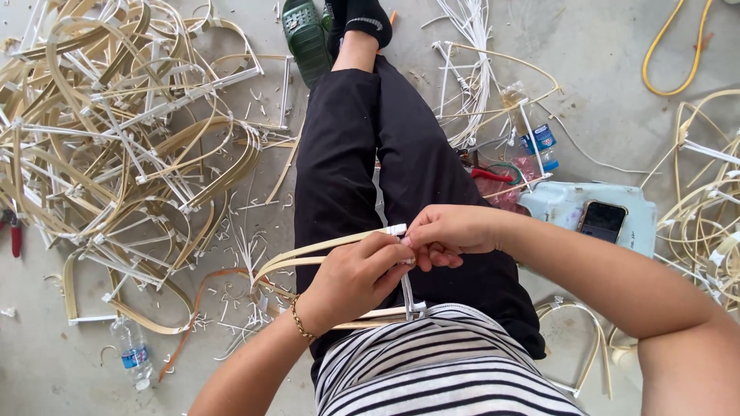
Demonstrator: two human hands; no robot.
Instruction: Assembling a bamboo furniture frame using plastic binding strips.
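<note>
My left hand and my right hand meet over my lap, above black trousers. Both pinch the end of a bent pale bamboo strip frame where a white plastic rod joins it. The strip loops out to the left and back under my left wrist. A gold bracelet circles that wrist. The fingertips hide the exact joint between strip and rod.
A big tangled heap of finished bamboo-and-white-rod frames fills the left floor. More frames lie at right. A pale blue stool bears a phone. Red-handled pliers, water bottles, a green sandal, a yellow hose.
</note>
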